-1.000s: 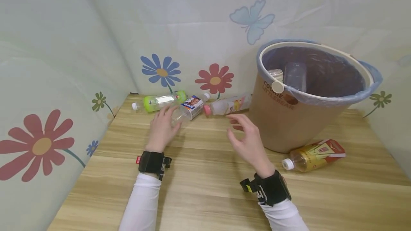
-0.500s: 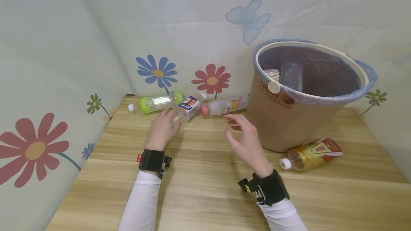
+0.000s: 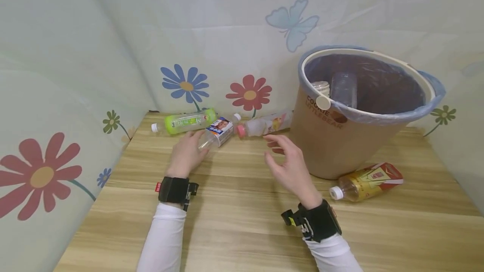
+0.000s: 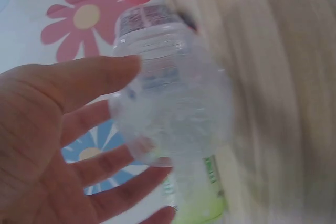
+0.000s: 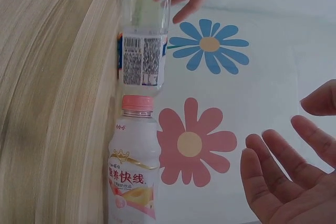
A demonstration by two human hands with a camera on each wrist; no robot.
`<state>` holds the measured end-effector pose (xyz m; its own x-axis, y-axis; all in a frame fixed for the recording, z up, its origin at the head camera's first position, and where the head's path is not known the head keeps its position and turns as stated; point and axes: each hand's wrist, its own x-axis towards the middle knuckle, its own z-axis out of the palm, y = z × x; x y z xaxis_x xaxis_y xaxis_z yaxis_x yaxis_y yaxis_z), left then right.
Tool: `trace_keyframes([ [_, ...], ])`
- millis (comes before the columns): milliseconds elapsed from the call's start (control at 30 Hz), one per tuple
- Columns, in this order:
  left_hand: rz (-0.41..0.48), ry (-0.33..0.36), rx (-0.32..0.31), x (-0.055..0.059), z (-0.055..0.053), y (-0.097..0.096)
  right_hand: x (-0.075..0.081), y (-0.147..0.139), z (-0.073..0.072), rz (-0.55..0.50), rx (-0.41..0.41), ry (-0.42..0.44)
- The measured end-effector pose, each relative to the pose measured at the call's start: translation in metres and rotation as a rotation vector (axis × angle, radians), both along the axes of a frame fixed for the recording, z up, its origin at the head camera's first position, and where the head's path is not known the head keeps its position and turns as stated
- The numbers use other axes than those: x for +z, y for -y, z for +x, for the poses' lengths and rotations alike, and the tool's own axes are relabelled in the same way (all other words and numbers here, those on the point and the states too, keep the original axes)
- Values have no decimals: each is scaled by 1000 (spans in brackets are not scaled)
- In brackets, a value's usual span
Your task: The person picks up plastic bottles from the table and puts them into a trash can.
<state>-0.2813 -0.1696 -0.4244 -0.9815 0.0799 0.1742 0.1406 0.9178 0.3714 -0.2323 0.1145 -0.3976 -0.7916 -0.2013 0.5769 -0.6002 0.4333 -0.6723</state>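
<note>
My left hand point(image 3: 185, 154) holds the lower end of a clear plastic bottle point(image 3: 220, 132) with a blue and white label and a white cap. In the left wrist view its thumb lies over the clear plastic and the fingers spread round the far side. Behind it lies a green-labelled bottle point(image 3: 190, 121) with a white cap. My right hand point(image 3: 289, 167) hovers over the table, fingers loosely bent, nothing in it. Beyond its fingertips lies a pink-capped milk drink bottle point(image 5: 132, 166), its cap near the clear bottle.
A tan bin point(image 3: 325, 150) with a blue liner stands at the right, with at least two containers inside. A tea bottle point(image 3: 364, 183) with a yellow and red label lies before it. A flower-printed curtain point(image 3: 227, 37) backs the wooden table point(image 3: 234, 221).
My left hand has shifted slightly left and towards me, and the clear bottle has slid the same way. The right hand stays in place. The head view turned slightly at first.
</note>
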Motion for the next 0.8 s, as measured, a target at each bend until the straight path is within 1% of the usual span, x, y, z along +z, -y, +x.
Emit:
trace_keyframes([
  [233, 6, 146, -4, 20, 22, 11, 3, 0, 2, 16, 10, 18],
  [433, -4, 260, -4, 29, 34, 20, 2, 1, 2, 26, 24, 21],
  [500, -11, 291, -6, 31, 36, 22, 1, 2, 2, 30, 30, 20],
  [600, -22, 320, -21, 31, 35, 21, 1, 2, 3, 36, 31, 24],
  [700, -29, 328, -43, 27, 32, 18, 0, 2, 2, 41, 34, 25],
  [800, -30, 311, -54, 23, 29, 13, 0, 3, 2, 42, 37, 23],
])
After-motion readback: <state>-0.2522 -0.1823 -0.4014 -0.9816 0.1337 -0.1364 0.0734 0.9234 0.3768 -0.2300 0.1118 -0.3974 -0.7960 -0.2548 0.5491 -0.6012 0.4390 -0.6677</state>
